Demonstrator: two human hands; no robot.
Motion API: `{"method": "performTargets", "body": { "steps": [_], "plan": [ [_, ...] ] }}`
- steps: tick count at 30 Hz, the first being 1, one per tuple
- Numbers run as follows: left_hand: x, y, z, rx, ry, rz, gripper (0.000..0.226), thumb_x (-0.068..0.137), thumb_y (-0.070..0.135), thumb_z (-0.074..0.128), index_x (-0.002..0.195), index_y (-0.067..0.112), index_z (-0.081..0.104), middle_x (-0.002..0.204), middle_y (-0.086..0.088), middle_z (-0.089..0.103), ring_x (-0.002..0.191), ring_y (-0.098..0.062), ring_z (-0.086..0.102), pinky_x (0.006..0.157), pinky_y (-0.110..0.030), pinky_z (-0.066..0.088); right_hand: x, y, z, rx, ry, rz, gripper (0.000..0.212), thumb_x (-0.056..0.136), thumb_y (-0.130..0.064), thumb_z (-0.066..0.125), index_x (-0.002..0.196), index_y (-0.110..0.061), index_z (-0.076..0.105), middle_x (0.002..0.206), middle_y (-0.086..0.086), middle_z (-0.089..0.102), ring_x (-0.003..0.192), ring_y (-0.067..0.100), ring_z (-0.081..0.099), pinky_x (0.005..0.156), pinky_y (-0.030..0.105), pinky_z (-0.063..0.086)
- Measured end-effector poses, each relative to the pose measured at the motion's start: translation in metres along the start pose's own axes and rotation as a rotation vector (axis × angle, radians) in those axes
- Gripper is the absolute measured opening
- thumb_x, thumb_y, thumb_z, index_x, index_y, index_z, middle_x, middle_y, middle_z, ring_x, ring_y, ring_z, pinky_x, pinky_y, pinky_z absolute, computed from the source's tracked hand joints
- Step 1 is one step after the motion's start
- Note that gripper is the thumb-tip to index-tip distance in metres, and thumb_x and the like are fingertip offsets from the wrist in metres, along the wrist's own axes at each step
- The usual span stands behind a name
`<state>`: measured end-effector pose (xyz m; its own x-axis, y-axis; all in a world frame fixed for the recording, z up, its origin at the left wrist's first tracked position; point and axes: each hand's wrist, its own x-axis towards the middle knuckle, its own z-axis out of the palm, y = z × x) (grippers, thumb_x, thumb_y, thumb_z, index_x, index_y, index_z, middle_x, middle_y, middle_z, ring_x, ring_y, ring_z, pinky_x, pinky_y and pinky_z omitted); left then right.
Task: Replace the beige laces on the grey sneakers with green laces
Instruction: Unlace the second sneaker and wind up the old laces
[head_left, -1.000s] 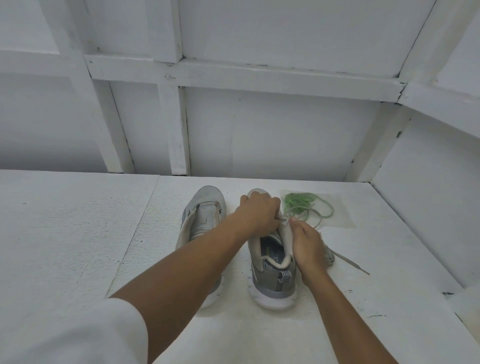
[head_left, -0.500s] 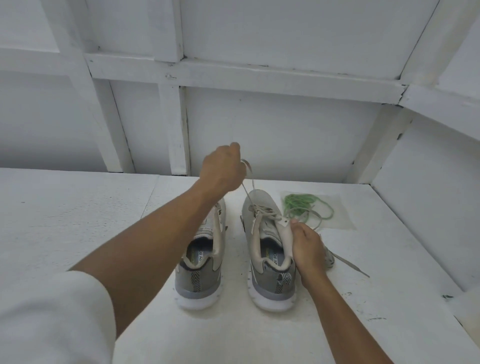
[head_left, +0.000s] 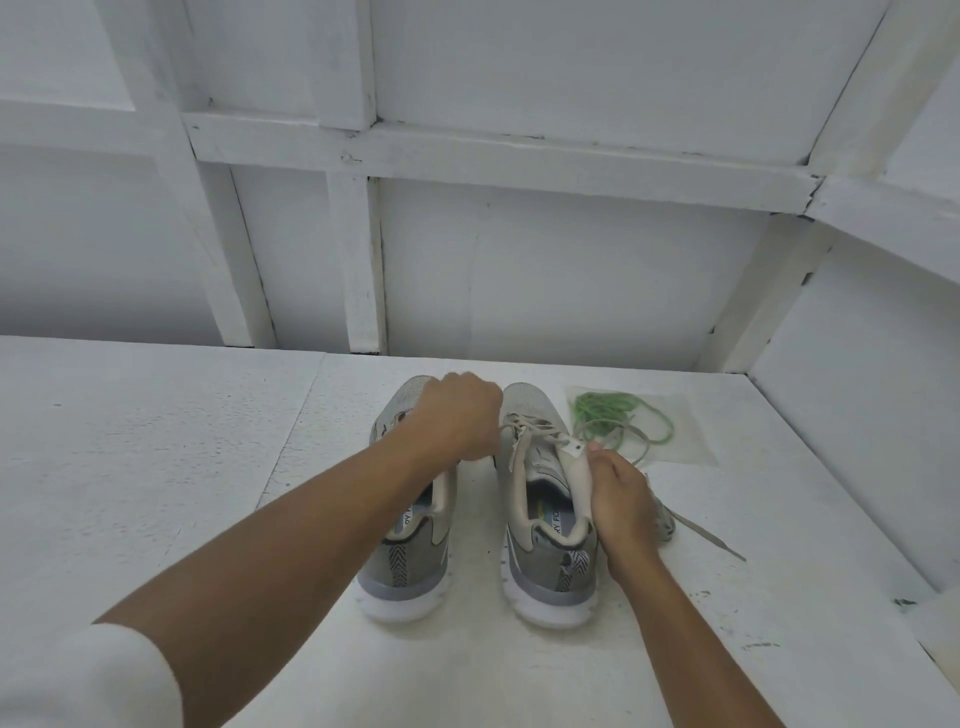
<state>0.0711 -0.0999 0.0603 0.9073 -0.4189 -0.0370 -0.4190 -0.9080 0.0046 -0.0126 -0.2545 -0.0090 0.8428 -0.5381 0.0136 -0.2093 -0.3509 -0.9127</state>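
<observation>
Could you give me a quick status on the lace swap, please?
Left hand pinching beige lace on right sneaker; right hand holding its tongue. Green laces unused beside it. Nothing blocking.

Woven cloth sneakers (head_left: 550, 569); rough, matt white-painted table (head_left: 156, 467)

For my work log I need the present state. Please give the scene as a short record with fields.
left hand: pinches the beige lace over the right sneaker
right hand: grips the tongue of that sneaker
left sneaker: beside it, partly hidden by the forearm
green laces: on a plastic bag, beyond the right hand, untouched
loose beige lace: on the table, right of the right sneaker
</observation>
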Motion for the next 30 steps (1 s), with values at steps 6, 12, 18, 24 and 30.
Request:
{"method": "performTargets", "body": {
  "steps": [6, 12, 18, 24, 30],
  "plan": [
    [-0.016, 0.020, 0.002, -0.246, 0.073, -0.093, 0.023, 0.095, 0.015, 0.044, 0.111, 0.001, 0.051, 0.115, -0.017, 0.053, 0.106, -0.032, 0.050, 0.076, -0.033, 0.036, 0.002, 0.002, 0.001, -0.004, -0.001, 0.014, 0.039, 0.103, -0.034, 0.039, 0.077, -0.011, 0.058, 0.073, 0.000, 0.057, 0.067, 0.008, 0.048, 0.058, 0.023, 0.032],
    [-0.040, 0.051, 0.018, -0.409, 0.079, -0.137, 0.033, 0.103, 0.021, 0.033, 0.122, -0.002, 0.048, 0.123, -0.019, 0.050, 0.111, -0.033, 0.049, 0.084, -0.038, 0.038, 0.004, 0.001, 0.000, -0.029, -0.030, 0.009, 0.040, 0.102, -0.035, 0.039, 0.081, -0.009, 0.060, 0.075, 0.003, 0.058, 0.067, 0.009, 0.048, 0.059, 0.024, 0.034],
    [-0.042, 0.057, 0.038, -0.548, 0.204, -0.251, 0.037, 0.104, 0.030, 0.029, 0.119, 0.002, 0.049, 0.120, -0.019, 0.053, 0.108, -0.034, 0.051, 0.090, -0.041, 0.040, 0.009, -0.002, -0.008, -0.033, -0.136, 0.018, 0.040, 0.098, -0.042, 0.047, 0.078, -0.010, 0.057, 0.074, 0.000, 0.057, 0.069, 0.017, 0.050, 0.058, 0.029, 0.034],
    [-0.037, 0.059, 0.054, -0.707, 0.338, -0.312, 0.037, 0.104, 0.028, 0.029, 0.112, 0.002, 0.053, 0.112, -0.018, 0.057, 0.101, -0.035, 0.053, 0.089, -0.047, 0.042, 0.028, -0.023, -0.010, -0.230, -0.156, -0.252, 0.014, 0.087, -0.031, 0.066, 0.091, -0.019, 0.061, 0.096, -0.006, 0.058, 0.087, 0.010, 0.055, 0.070, 0.024, 0.039],
    [-0.029, 0.061, 0.065, -0.977, 0.351, -0.426, 0.033, 0.103, 0.028, 0.030, 0.103, 0.004, 0.052, 0.107, -0.019, 0.060, 0.101, -0.036, 0.054, 0.087, -0.046, 0.042, 0.051, -0.039, 0.003, -0.629, -0.382, -0.607, 0.008, 0.090, -0.027, 0.061, 0.095, -0.024, 0.067, 0.113, -0.003, 0.056, 0.108, 0.016, 0.048, 0.089, 0.028, 0.037]
  ]
}}
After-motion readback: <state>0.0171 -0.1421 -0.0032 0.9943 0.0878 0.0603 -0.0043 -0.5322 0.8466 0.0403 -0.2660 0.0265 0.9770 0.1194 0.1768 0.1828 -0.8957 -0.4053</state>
